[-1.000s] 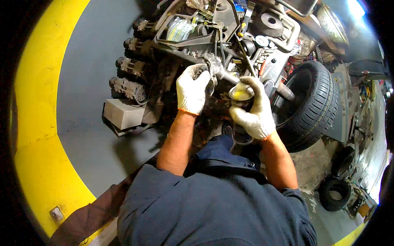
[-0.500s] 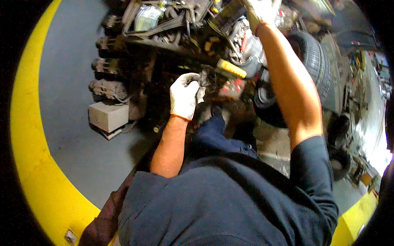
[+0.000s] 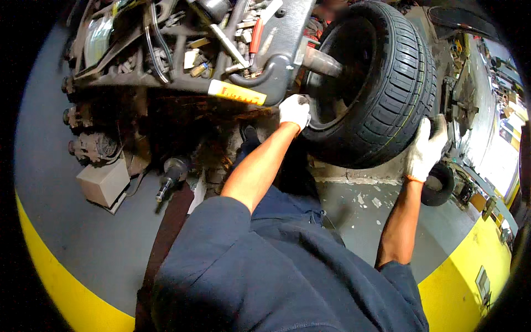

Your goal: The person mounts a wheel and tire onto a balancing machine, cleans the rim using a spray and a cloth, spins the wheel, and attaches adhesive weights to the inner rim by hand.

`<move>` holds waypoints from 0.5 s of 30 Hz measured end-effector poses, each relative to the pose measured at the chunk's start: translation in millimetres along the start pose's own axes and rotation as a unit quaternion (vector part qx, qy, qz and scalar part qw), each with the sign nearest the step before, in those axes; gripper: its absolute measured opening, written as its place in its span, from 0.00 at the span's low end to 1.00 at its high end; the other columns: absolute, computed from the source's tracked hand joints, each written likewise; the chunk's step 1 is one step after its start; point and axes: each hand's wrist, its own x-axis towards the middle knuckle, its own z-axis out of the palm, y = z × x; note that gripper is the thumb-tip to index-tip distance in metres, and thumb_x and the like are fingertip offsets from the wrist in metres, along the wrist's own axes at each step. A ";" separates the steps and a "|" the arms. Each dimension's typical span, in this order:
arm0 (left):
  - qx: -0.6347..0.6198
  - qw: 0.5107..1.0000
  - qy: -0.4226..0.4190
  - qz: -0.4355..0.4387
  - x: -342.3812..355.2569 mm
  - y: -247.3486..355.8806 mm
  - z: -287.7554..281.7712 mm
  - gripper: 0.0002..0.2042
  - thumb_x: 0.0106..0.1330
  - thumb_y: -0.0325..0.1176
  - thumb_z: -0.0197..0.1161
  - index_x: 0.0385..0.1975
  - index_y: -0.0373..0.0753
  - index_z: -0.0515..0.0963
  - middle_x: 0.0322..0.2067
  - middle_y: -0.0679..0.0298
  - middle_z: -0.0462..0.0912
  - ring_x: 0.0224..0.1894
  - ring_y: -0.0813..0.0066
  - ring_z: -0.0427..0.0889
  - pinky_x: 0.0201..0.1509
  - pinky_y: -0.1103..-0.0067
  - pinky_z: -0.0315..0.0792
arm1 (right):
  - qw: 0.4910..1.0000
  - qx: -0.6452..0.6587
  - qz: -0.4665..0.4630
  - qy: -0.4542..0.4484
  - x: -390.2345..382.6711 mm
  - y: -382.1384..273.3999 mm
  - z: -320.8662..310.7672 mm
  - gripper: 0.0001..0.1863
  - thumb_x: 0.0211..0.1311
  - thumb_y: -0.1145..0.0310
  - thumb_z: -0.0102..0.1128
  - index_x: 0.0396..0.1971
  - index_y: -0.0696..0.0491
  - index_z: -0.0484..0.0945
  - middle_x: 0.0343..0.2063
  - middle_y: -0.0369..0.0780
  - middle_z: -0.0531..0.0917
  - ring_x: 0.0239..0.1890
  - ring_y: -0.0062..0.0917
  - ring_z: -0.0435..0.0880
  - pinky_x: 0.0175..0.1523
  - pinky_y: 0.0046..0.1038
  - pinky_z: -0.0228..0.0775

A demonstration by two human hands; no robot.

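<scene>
A black tyre (image 3: 395, 77) stands upright to the right of a dark machine, its hollow side facing left. A thick metal shaft (image 3: 323, 62) reaches from the machine into the wheel's middle. White knit gloves cover both hands. My left hand (image 3: 295, 112) is closed at the tyre's near left edge, below the machine's corner; what its curled fingers hold, if anything, is hidden. On the other side, my right hand (image 3: 427, 148) rests against or just beside the tread, its thumb and fingers apart.
The machine's top tray (image 3: 180, 47) holds small metal pieces and a red-handled tool (image 3: 256, 36); a yellow label (image 3: 237, 92) marks its front edge. A grey box (image 3: 103, 181) and a black-and-metal power tool (image 3: 172, 176) are at lower left. A smaller tyre (image 3: 438, 184) lies at right.
My view has shifted right, toward the tyre. My right hand has come down from the tray to the tyre's tread, and my left hand has moved right to the tyre's left edge.
</scene>
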 end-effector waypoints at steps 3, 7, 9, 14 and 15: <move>0.205 0.978 -0.043 -0.008 41.0 -7.9 38.8 0.15 0.56 0.41 0.67 0.40 0.43 0.86 0.42 0.57 0.87 0.47 0.56 0.85 0.54 0.69 0.77 | 0.946 0.297 0.131 0.003 -13.1 -4.5 35.6 0.23 0.76 0.66 0.45 0.64 0.62 0.66 0.62 0.46 0.73 0.62 0.32 0.72 0.69 0.31 0.59; 0.163 0.985 -0.048 -0.037 53.2 -18.8 58.3 0.17 0.57 0.43 0.68 0.41 0.41 0.86 0.42 0.51 0.86 0.50 0.52 0.84 0.55 0.68 0.77 | 0.938 0.277 0.209 0.003 -6.4 -20.8 29.8 0.24 0.73 0.67 0.45 0.64 0.61 0.66 0.61 0.45 0.73 0.60 0.30 0.73 0.68 0.31 0.62; 0.212 0.976 0.001 -0.054 67.4 -23.0 69.1 0.14 0.59 0.40 0.67 0.40 0.38 0.85 0.45 0.49 0.85 0.50 0.51 0.84 0.54 0.65 0.78 | 0.936 0.301 0.180 0.007 -0.6 -14.4 33.7 0.24 0.71 0.67 0.46 0.64 0.60 0.66 0.60 0.45 0.74 0.59 0.30 0.75 0.66 0.32 0.65; 0.309 0.949 -0.065 -0.011 87.2 -15.2 67.0 0.17 0.65 0.47 0.61 0.34 0.38 0.87 0.40 0.49 0.87 0.46 0.51 0.85 0.51 0.63 0.78 | 0.947 0.283 0.154 -0.013 2.5 -6.8 34.3 0.24 0.72 0.65 0.45 0.64 0.60 0.66 0.61 0.44 0.72 0.58 0.30 0.75 0.66 0.32 0.65; 0.332 0.942 -0.051 0.007 96.9 -28.8 73.5 0.20 0.66 0.51 0.58 0.32 0.40 0.87 0.38 0.50 0.87 0.44 0.50 0.86 0.50 0.63 0.79 | 0.952 0.273 0.138 -0.022 2.8 -7.9 35.0 0.24 0.74 0.63 0.43 0.64 0.60 0.67 0.60 0.44 0.72 0.59 0.29 0.74 0.67 0.32 0.63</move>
